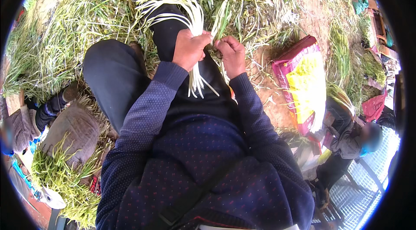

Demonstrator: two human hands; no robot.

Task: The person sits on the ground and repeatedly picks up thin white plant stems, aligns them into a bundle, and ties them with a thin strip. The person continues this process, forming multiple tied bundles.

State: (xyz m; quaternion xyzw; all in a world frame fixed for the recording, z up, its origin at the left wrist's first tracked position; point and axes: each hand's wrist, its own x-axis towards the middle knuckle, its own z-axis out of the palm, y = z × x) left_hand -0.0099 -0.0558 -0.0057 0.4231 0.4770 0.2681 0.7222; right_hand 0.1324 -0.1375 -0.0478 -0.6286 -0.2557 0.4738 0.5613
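Note:
My left hand [191, 48] is closed around a bundle of long pale stalks [195, 17], which look like garlic chives or similar shoots. The bundle arches away over my outstretched leg, and its short ends hang below the hand onto my lap. Close to its right is my right hand [230, 53], fingers curled and fingertips pinched together beside a small piece of green leaf [222, 19]. Whether the fingertips hold that leaf I cannot tell.
Cut green leaves [91, 19] cover much of the ground. A red and yellow printed sack [302, 83] lies at right, bearing pale stalks. Another person [344, 139] sits beyond it; a further person [24, 126] is at far left, near a grey-brown covered mound [73, 132].

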